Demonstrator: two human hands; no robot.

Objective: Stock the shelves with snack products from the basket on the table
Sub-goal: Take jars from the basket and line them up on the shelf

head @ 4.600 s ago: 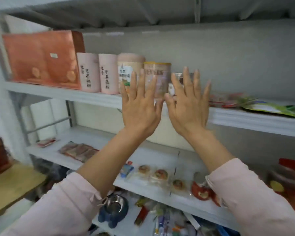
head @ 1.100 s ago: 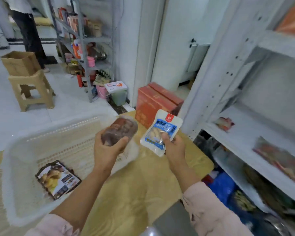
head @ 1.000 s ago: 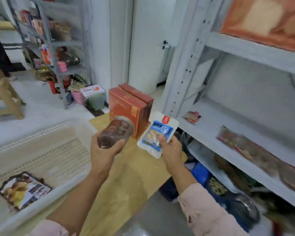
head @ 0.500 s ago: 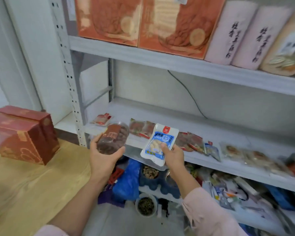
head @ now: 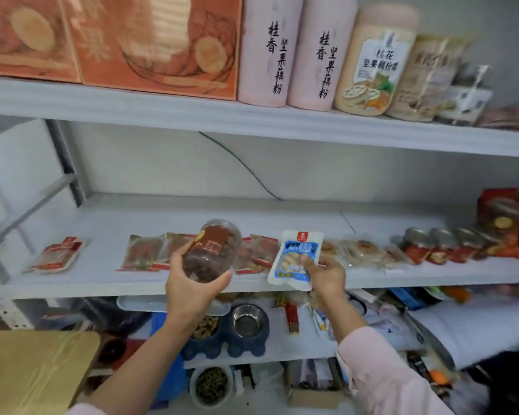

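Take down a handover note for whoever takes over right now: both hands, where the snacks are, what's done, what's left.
Left hand grips a tilted clear jar of brown snacks before the middle shelf.
Right hand pinches a white-and-blue pouch beside it.
Done: flat packets and small jars lie on that shelf.
Left: shelve both held items; basket out of view.

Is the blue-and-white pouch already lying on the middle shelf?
No, the right hand pinches the blue-and-white pouch near its lower corner and holds it up in front of the middle shelf.
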